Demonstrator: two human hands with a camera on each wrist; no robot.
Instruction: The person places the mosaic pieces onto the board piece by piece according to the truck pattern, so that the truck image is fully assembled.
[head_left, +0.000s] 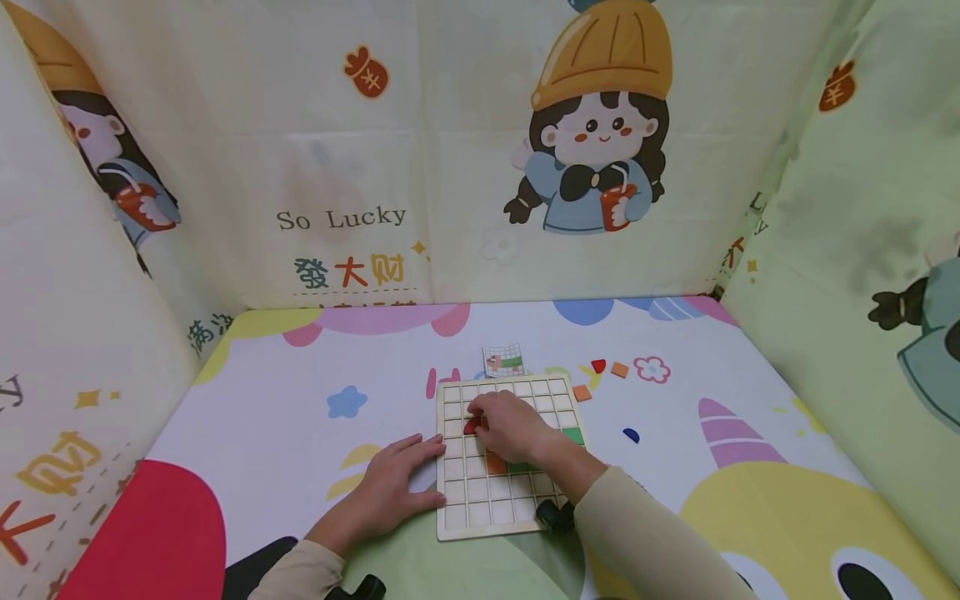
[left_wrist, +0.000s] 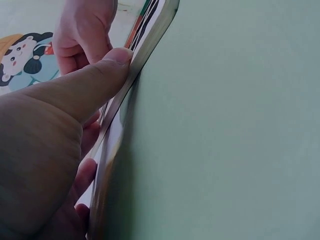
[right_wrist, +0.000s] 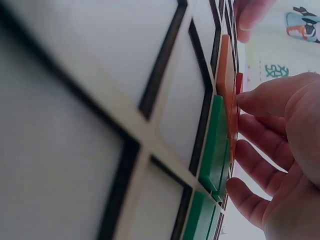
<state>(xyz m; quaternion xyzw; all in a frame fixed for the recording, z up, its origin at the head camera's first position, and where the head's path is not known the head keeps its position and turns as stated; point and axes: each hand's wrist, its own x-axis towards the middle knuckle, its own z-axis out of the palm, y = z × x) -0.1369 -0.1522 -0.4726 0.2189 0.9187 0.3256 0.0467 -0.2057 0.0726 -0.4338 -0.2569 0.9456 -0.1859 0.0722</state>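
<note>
A wooden grid board with white square cells lies in front of me. My right hand is over its middle, pinching a red piece with a curved edge between thumb and fingers, close over the cells. In the right wrist view the thumb meets the red piece. Orange and green pieces sit in cells below that hand, which partly covers them; another green piece is near the right edge. Spread along the board's left edge, my left hand touches it with thumb and fingertips.
A small picture card with a gridded figure lies behind the board. To the right are a red piece, two orange squares and a blue half-round piece. Printed cloth walls enclose the patterned table.
</note>
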